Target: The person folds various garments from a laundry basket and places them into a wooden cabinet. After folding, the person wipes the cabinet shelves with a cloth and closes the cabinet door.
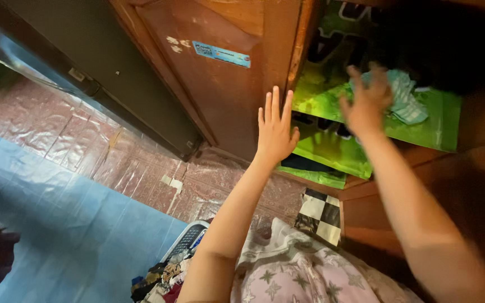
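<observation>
At far left a blue sheet covers the floor, a basket of clothes by its edge. Our left hand lies flat, fingers spread, against the wooden door, holding nothing. Our right hand closes on a pale green cloth resting on the green-lined shelf. We judge the cloth is being set down; letting go cleanly seems the need.

L hand flat on brown wooden cupboard door; R hand inside cupboard, on pale folded cloth atop green plastic sheet. Laundry basket below.
</observation>
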